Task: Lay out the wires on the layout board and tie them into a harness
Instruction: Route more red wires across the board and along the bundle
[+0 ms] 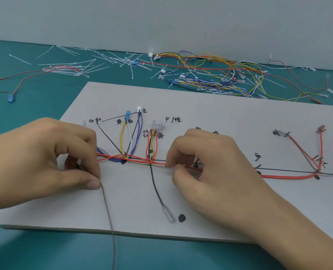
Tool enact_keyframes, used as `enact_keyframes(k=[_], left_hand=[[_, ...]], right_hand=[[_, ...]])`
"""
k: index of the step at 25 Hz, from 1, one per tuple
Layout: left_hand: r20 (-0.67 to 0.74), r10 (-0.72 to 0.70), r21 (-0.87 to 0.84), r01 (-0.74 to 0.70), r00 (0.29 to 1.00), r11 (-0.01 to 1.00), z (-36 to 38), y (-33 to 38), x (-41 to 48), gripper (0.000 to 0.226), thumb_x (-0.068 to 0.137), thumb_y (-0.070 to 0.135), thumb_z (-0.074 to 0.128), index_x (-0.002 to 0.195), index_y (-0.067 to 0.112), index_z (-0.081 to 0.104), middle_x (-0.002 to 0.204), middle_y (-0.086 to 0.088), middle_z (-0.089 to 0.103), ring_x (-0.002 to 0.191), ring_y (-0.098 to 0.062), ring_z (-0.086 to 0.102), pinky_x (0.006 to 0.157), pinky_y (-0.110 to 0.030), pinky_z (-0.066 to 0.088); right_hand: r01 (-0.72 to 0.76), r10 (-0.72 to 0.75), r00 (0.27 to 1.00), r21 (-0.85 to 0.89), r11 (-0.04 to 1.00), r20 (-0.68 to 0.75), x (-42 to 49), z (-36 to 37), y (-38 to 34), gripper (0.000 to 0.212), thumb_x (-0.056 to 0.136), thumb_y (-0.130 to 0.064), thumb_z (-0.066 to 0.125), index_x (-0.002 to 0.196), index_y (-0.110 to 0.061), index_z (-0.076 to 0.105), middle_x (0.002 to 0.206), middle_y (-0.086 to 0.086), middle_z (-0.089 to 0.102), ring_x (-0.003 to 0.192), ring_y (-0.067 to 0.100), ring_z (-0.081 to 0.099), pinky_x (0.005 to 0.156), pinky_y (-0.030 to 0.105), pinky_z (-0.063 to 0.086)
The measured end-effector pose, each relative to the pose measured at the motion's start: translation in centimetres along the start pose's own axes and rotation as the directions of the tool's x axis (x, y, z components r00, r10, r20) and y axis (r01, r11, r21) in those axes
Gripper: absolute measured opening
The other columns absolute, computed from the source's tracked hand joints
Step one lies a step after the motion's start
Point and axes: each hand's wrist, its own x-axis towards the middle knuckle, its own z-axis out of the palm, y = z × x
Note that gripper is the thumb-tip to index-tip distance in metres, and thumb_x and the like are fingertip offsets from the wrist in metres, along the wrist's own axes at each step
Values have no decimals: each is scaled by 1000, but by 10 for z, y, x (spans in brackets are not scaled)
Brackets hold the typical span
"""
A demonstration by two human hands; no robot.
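- Teal worktop runs back to a pale wall. A grey layout board lies flat on it, close to the worktop's near edge.
- Near the worktop's far edge, white cable ties lie scattered toward the left, and a tangle of loose wires lies toward the right.
- On the board, a red wire run follows the drawn line across the middle. It reaches nearly to the board's right edge, where red strands climb toward the far right corner.
- Yellow, white and blue loops rise from that run toward the board's far edge. They end at a blue connector and a white connector.
- The left hand rests on the board's left part with its fingers curled. Thumb and forefinger pinch a grey-brown wire, which trails over the board's near edge.
- The right hand rests on the board's middle with its fingers curled. Thumb and forefinger pinch the red wire run.
- Between the hands, a black wire drops from the run toward the near edge. It ends in a clear terminal just beside a black dot.
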Motion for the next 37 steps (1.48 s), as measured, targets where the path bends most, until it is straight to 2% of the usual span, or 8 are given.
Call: enact_keyframes(k=[5, 10, 15, 23, 26, 29, 33, 37], left_hand=[[-80, 76, 10, -76, 994, 997, 7, 6, 9, 13, 79, 64, 76, 85, 57, 69, 85, 22, 61, 77, -5, 58, 64, -10, 37], [-38, 73, -16, -74, 997, 997, 13, 36, 14, 8, 84, 57, 70, 82, 55, 62, 88, 25, 61, 83, -3, 60, 70, -15, 40], [18, 121, -77, -119, 993, 990, 22, 70, 24, 13, 77, 46, 73, 78, 46, 61, 84, 22, 56, 78, -2, 57, 63, -19, 43], [59, 176, -127, -167, 983, 978, 6, 107, 64, 10, 62, 36, 69, 70, 36, 63, 70, 17, 60, 56, -7, 59, 48, -25, 49], [98, 144, -192, -123, 985, 974, 9, 118, 71, 11, 67, 27, 75, 68, 29, 65, 65, 12, 60, 55, -7, 59, 56, -26, 49], [147, 26, -329, 24, 989, 944, 28, 126, 67, 32, 77, 3, 83, 72, 22, 58, 68, 9, 51, 60, 2, 43, 73, -23, 36], [222, -40, -414, 132, 974, 901, 36, 130, 66, 23, 84, 7, 77, 84, 20, 59, 77, 5, 50, 65, 1, 42, 77, -18, 32], [213, 28, -233, 23, 977, 972, 39, 136, 67, 3, 92, 25, 71, 92, 26, 68, 79, 12, 47, 66, 3, 40, 79, -18, 33]], right_hand=[[18, -18, 1000, -9, 1000, 11, -1, 1, -1, 13, 79, -19, 57, 82, -30, 64, 76, -14, 54, 81, 7, 56, 70, 23, 43], [43, -43, 999, 25, 999, 3, -2, 1, -4, 17, 82, -20, 62, 93, -33, 63, 80, -14, 57, 83, 7, 56, 78, 23, 43], [15, -12, 999, 63, 998, -34, 1, -2, 0, 19, 82, -11, 65, 91, -28, 66, 77, -11, 60, 80, 9, 57, 65, 12, 38], [-74, 102, 991, 270, 960, -91, 7, -12, 6, 18, 75, -8, 63, 79, -24, 71, 66, -7, 66, 59, 9, 59, 55, 17, 43], [-94, 168, 969, 358, 929, -180, 11, -24, 14, 13, 74, -11, 64, 76, -21, 72, 63, -7, 65, 54, 5, 53, 53, 17, 41], [-104, 199, 957, 389, 915, -213, 13, -29, 17, 15, 79, -4, 69, 75, -19, 73, 63, -4, 65, 53, 6, 52, 51, 18, 42], [-116, 183, 968, 339, 933, -172, 13, -23, 17, 16, 79, -4, 69, 75, -18, 72, 57, -10, 60, 49, 3, 47, 49, 15, 38], [-109, 174, 968, 317, 942, -183, 14, -23, 18, 14, 77, -6, 68, 74, -19, 72, 58, -9, 61, 49, 3, 48, 50, 15, 38]])
